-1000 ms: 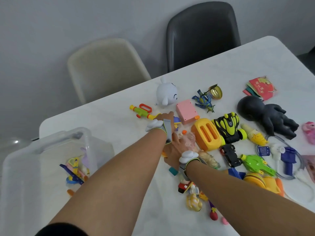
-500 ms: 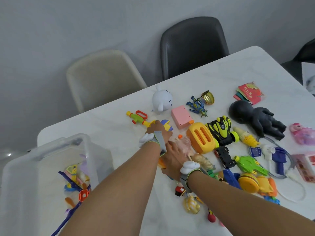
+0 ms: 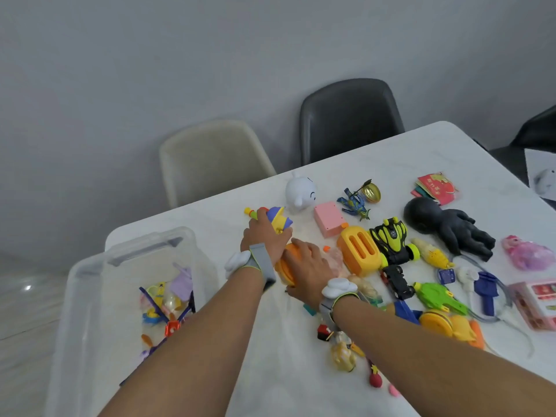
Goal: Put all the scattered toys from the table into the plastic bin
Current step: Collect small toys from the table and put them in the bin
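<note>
A clear plastic bin stands at the table's left end with several small toys inside. My left hand is closed on a blue, yellow and purple toy beside a small water pistol. Just to its right, my right hand curls over a round orange toy on the table. Scattered to the right lie a white figure, a pink box, an orange toaster, a black and yellow car, a black doll and a green toy.
A cream chair and a black chair stand behind the white table. Red packets, a pink plush toy and a pink box lie at the right. Small figures sit under my right forearm.
My left hand has closed on the blue and yellow toy and raised it into sight. My right hand has slid left onto the orange toy. The view has tilted up.
</note>
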Available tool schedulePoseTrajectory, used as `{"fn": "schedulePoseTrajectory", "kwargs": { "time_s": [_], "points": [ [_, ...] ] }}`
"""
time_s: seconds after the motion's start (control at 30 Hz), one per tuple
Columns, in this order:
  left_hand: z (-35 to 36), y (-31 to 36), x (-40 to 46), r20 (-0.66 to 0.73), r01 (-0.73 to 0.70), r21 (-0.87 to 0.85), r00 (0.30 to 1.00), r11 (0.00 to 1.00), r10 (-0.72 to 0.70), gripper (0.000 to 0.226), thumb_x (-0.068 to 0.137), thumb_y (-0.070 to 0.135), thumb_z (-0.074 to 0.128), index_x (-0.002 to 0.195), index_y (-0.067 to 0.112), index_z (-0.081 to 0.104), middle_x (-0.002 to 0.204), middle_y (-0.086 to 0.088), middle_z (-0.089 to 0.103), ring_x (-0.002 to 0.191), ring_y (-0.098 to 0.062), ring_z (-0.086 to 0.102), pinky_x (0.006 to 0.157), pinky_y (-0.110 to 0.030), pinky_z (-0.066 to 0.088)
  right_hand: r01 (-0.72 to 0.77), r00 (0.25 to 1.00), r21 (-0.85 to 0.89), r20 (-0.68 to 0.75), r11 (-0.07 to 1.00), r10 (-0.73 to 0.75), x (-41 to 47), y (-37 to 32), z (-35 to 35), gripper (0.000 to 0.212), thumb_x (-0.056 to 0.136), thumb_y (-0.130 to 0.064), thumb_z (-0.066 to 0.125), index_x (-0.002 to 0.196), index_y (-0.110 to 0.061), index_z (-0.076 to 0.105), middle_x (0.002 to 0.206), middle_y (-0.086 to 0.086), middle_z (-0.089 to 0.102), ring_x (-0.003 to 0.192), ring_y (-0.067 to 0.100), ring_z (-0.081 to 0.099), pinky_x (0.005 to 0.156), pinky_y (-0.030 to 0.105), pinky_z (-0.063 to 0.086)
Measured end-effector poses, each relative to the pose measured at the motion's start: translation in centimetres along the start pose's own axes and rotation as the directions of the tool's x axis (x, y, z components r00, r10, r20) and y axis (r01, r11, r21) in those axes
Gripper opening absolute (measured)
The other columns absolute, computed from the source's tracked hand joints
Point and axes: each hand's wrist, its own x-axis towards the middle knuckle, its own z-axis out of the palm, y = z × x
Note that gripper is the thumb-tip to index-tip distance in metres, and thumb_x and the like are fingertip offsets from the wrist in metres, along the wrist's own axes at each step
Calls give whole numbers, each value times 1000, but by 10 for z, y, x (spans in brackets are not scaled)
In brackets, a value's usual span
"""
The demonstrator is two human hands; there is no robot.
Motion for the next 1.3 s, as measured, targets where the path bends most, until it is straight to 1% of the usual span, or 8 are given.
{"fn": "schedulePoseTrajectory", "kwargs": {
  "time_s": [0.17, 0.37, 0.57, 0.67, 0.77, 0.9, 1.07, 1.3],
  "points": [
    [-40, -17, -25, -87, -9, -69, 996, 998, 3, 63, 78, 66, 60, 124, 28, 40, 106, -7, 58, 96, -34, 61, 82, -42, 53, 21, 996, 15, -91, 1000, -20, -7, -36, -22, 83, 60, -38, 73, 133, -41, 33, 149, 1, 24, 130, 39, 32, 75, 50, 52],
    [-94, -45, -41, -244, -3, -244, 968, 970, -59, 61, 74, 58, 71, 114, 17, 48, 106, -4, 61, 97, -29, 61, 82, -42, 53, 66, 989, 35, -132, 997, -61, -11, -84, -45, 87, 68, -35, 71, 141, -48, 24, 154, -1, 17, 134, 35, 23, 86, 49, 49],
    [-142, -89, -57, -346, 57, -301, 924, 952, -165, 55, 70, 63, 70, 96, 17, 54, 90, 3, 60, 87, -26, 61, 66, -32, 42, 83, 977, 57, -202, 995, -70, -1, -131, -52, 89, 69, -39, 73, 142, -49, 23, 155, -1, 18, 133, 34, 26, 84, 47, 51],
    [-163, -122, -63, -381, 71, -320, 903, 945, -197, 55, 73, 60, 68, 106, 18, 56, 99, 0, 63, 94, -26, 61, 75, -36, 51, 85, 969, 60, -237, 995, -68, 9, -161, -49, 90, 69, -41, 74, 142, -50, 23, 153, 1, 21, 133, 34, 28, 86, 47, 52],
    [-179, -158, -71, -412, 87, -336, 882, 938, -229, 60, 75, 54, 69, 119, 17, 54, 111, -4, 64, 103, -29, 60, 85, -42, 52, 99, 958, 56, -276, 993, -80, 18, -192, -47, 90, 69, -44, 73, 143, -48, 23, 152, 0, 24, 129, 34, 33, 83, 45, 52],
    [-188, -193, -80, -387, 194, -366, 858, 910, -338, 60, 75, 55, 72, 112, 12, 54, 107, -6, 62, 100, -31, 60, 84, -44, 52, 173, 939, 86, -316, 981, -137, 27, -230, -44, 88, 72, -49, 70, 145, -47, 21, 152, 2, 25, 127, 35, 35, 86, 46, 49],
    [-182, -244, -86, -280, 330, -341, 858, 880, -430, 60, 79, 58, 67, 109, 9, 53, 107, -10, 64, 100, -33, 61, 84, -45, 52, 194, 959, 58, -220, 979, -178, 44, -274, -20, 92, 71, -48, 70, 147, -45, 18, 151, 1, 25, 127, 34, 35, 83, 46, 53],
    [-147, -289, -86, -136, 409, -207, 888, 889, -440, 62, 91, 50, 59, 134, 9, 43, 122, -16, 62, 114, -39, 54, 95, -44, 45, 148, 987, -51, 78, 988, -144, 51, -285, 38, 85, 65, -48, 69, 137, -43, 25, 137, 2, 34, 112, 33, 40, 77, 46, 52]
  ]
}}
